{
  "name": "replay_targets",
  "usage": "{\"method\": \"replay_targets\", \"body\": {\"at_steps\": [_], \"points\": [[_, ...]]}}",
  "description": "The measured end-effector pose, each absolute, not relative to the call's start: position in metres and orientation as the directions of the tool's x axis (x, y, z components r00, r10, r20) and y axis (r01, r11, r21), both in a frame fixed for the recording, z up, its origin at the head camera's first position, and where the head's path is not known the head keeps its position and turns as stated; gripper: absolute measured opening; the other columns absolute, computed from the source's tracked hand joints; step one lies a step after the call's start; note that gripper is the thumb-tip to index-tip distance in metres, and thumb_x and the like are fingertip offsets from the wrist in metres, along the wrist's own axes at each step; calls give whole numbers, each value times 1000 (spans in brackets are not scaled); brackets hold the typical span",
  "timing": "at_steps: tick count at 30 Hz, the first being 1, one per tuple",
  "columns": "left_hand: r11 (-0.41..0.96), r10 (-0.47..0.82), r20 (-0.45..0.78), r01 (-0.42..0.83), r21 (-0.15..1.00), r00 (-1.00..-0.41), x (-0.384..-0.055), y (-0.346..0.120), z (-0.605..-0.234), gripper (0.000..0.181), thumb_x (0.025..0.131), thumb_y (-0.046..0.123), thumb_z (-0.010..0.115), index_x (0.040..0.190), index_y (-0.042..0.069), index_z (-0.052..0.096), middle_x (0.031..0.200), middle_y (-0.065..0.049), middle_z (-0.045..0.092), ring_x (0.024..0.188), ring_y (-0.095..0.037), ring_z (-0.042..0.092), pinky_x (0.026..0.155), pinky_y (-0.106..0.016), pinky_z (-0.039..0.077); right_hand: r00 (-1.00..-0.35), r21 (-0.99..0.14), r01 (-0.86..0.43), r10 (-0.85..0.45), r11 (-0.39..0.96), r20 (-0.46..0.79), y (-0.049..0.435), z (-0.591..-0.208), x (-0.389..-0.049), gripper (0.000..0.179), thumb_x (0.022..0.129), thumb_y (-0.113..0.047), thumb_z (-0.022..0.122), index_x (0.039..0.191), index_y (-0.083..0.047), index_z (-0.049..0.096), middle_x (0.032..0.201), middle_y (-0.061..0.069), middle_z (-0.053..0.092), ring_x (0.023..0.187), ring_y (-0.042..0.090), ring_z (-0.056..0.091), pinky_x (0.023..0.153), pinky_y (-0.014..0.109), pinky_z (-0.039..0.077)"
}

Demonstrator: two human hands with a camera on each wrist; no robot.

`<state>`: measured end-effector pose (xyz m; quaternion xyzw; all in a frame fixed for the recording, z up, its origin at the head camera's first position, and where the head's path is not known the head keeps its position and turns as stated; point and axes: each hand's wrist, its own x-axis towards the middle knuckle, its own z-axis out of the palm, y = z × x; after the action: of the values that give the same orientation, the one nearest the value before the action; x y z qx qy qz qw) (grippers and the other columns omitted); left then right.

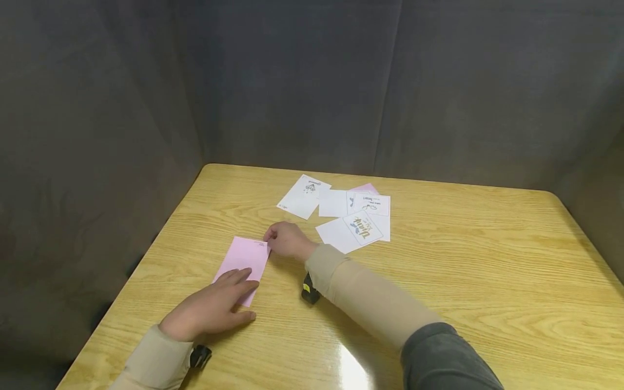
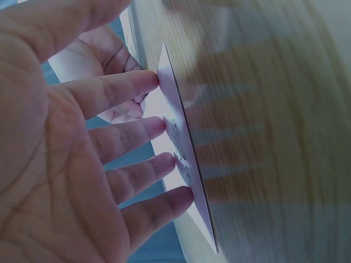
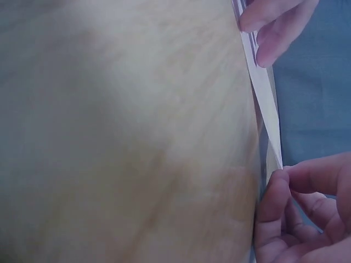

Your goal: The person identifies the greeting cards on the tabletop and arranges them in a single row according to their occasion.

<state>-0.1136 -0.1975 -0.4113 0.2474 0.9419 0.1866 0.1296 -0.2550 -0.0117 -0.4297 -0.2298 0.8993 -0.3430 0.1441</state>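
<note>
Pink card (image 1: 244,252), one, on bench (image 1: 463,260), left side; left hand (image 1: 216,306), fingers extended, presses it, seemingly for steadiness; right hand (image 1: 290,240) pinches its far right corner, apparently for control.

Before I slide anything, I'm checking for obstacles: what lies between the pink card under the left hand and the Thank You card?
In the head view, the right hand lies between them, pinching the pink card by one corner.

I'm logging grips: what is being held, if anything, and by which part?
The right hand pinches the pink card at its far right corner; the left hand only rests its fingers on it.
</note>
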Motion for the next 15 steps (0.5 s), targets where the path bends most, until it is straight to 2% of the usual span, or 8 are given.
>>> {"method": "replay_targets", "body": {"at_steps": [5, 15], "points": [[810, 505, -159, 403, 425, -848, -113, -199, -412, 65, 92, 36, 76, 142, -3, 58, 155, -29, 42, 144, -49, 36, 116, -61, 31, -861, -673, -301, -496, 676, -113, -15, -430, -255, 18, 98, -5, 59, 106, -5, 75, 101, 6, 73, 89, 16, 61, 78, 25, 50], [809, 514, -158, 415, 415, -843, -113, -202, -414, 63, 95, 35, 74, 143, -1, 58, 155, -28, 42, 144, -47, 37, 115, -61, 33, -838, -694, -309, -531, 650, -124, 2, -422, -254, 25, 102, -11, 56, 120, -3, 72, 121, 12, 71, 113, 25, 65, 95, 33, 53]]}}
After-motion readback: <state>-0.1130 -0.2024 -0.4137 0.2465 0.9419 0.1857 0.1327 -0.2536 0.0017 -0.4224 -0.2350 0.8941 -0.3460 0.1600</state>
